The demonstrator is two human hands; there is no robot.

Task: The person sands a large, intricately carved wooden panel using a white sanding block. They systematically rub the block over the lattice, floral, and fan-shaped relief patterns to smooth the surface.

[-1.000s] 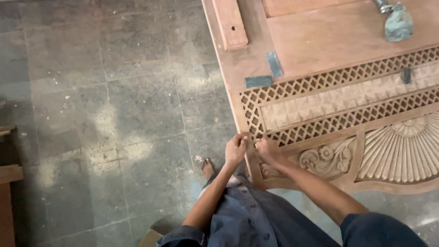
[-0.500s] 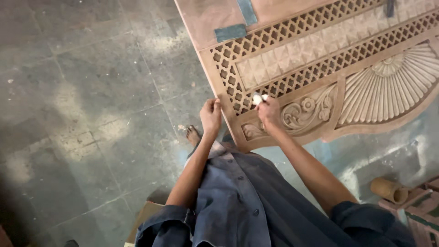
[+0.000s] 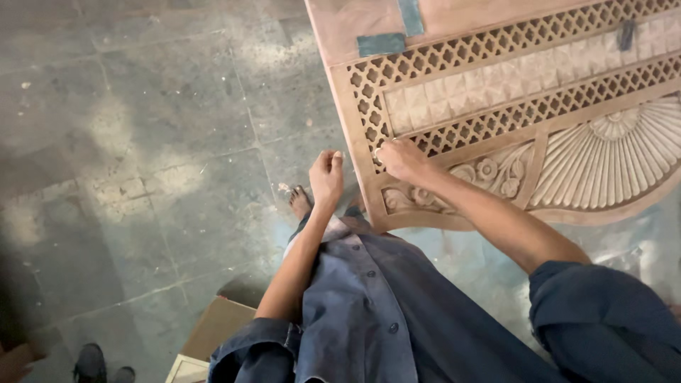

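I see one package: a brown cardboard box point(image 3: 213, 333) with a pale flap, lying on the grey stone floor point(image 3: 142, 177) at the bottom of my view, just left of the blue shirt and partly hidden under it. I can make out no labels, signs or screens.

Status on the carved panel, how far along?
Done: lattice bands and fan relief on the pale carved wooden panel look fully cut. In hand: right hand presses a small pale object at the lattice corner; left hand hovers beside the edge. Left: wood looks bare, unfinished.
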